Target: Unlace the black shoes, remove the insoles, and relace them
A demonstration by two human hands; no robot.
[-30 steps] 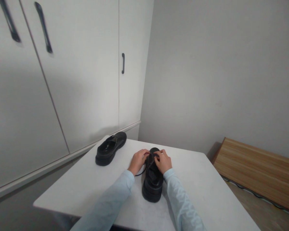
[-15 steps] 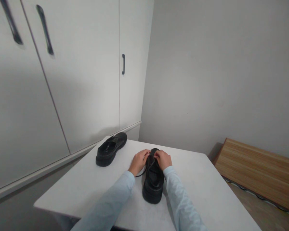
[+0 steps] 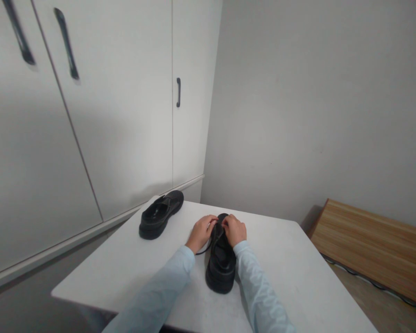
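Note:
A black lace-up shoe [image 3: 221,274] stands on the white table with its heel toward me and its toe pointing away. Both my hands are at its lacing, one on each side of the tongue. My left hand [image 3: 201,232] is closed in a pinch at the left eyelets. From under it a black shoelace [image 3: 204,251] loops down beside the shoe. My right hand [image 3: 235,230] pinches at the right side of the lacing, its fingertips close to the left ones. The thin lace between the fingertips is mostly hidden.
A second black shoe [image 3: 161,215] lies at the table's far left corner. The white table [image 3: 280,259] stands near white cabinets [image 3: 125,115] with dark handles and a grey wall [image 3: 315,101]. At the right is a low wood-grain board [image 3: 374,249] with cables along its lower edge.
My fingers have shifted only slightly at the lacing, with the right hand a touch higher. The shoe stays in place; the whole view has moved slightly.

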